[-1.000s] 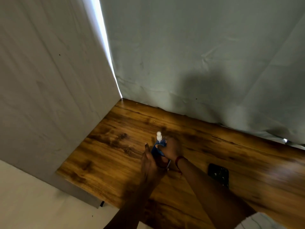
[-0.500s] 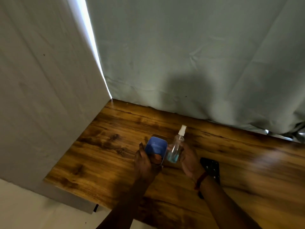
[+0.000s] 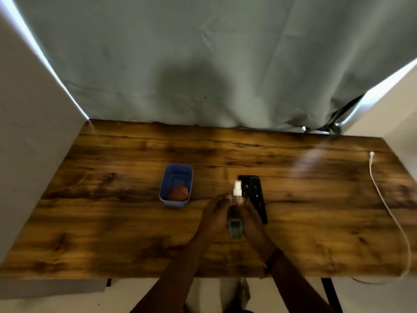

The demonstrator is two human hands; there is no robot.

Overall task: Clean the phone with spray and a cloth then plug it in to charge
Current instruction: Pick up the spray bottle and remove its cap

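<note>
Left hand (image 3: 214, 214) and right hand (image 3: 251, 220) clasp the clear, white-nozzled spray bottle (image 3: 236, 228); the flat black phone (image 3: 254, 195) lies lengthwise just right.

tub (image 3: 163, 188): on the table (image 3: 112, 222), left of my left hand (image 3: 214, 215); cloth (image 3: 178, 193) inside
bottle (image 3: 236, 229): between my left hand and right hand (image 3: 251, 220)
phone (image 3: 253, 190): on the table, just right of the bottle
cable (image 3: 381, 197): far right, well apart from the phone

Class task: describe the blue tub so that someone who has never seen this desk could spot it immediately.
Start at the wooden table before the grey curtain. Near its middle, left of the black phone, stands a small rectangular tub. It alone is blue, with a reddish-brown cloth bunched inside.
</note>
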